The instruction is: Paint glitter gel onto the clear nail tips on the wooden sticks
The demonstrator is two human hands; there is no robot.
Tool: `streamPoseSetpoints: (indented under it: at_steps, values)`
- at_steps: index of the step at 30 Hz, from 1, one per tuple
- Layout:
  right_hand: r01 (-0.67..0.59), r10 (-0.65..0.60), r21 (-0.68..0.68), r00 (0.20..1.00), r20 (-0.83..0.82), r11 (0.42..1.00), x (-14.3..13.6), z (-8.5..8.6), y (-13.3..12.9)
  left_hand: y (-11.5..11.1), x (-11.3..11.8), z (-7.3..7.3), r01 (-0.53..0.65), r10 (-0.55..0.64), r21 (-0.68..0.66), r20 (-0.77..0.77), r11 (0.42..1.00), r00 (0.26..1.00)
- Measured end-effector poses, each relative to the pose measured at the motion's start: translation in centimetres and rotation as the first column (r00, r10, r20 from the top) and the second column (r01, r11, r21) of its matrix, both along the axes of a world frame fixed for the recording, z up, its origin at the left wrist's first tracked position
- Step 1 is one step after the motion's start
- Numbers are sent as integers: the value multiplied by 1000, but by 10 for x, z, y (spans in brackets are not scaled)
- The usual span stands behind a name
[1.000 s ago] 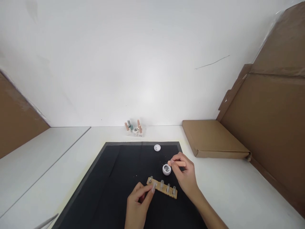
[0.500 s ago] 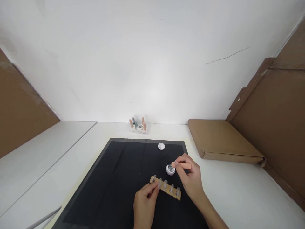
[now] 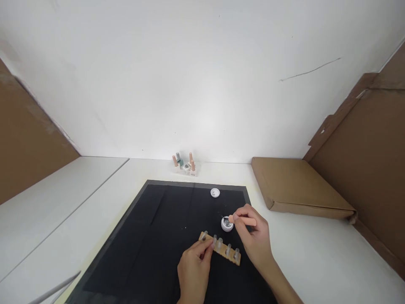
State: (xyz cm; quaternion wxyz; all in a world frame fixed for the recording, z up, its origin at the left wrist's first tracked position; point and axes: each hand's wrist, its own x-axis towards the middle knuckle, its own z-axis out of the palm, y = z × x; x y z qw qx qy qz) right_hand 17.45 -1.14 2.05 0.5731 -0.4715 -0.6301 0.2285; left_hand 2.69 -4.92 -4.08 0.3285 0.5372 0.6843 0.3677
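A small wooden strip (image 3: 224,250) bears several clear nail tips (image 3: 228,250) on the black mat. At the strip's left part, my left hand (image 3: 196,261) pinches one of the clear tips between thumb and fingertips. My right hand (image 3: 254,230) grips a short peach-handled tool (image 3: 247,221). Its thin dark end is over a small round white jar (image 3: 227,224) with grey contents, just behind the strip. Farther back on the mat lies a round white lid (image 3: 215,193).
Nail polish bottles (image 3: 193,167) with peach and grey caps stand in a clear holder near the wall. A flat cardboard box (image 3: 300,183) lies at the right. Bottom left, a grey rod-like object (image 3: 55,290) shows beside the mat (image 3: 152,236).
The clear tip in my left hand has shifted slightly to the right along the strip. The tool's end has moved a little at the jar. The view has shifted slightly.
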Motion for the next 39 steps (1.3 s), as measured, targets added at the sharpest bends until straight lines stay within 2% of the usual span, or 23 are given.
streamPoseSetpoints:
  at_steps: [11, 19, 25, 39]
  values:
    - [0, 0, -7, 1000, 3, 1000, -2, 0, 0, 0, -1, 0, -28, 27, 20, 49, 999, 998]
    - [-1, 1, -12, 1000, 17, 1000, -4, -2, 0, 1, -3, 4, 17, -16, -22, 34, 1000, 999]
    - [9, -9, -8, 999, 42, 1000, -4, -2, 0, 0, -4, 2, 23, -23, 1, 54, 1000, 998]
    - [5, -6, 20, 998, 65, 1000, -4, -2, -1, -1, -5, 5, 40, -46, -61, -108, 997, 993]
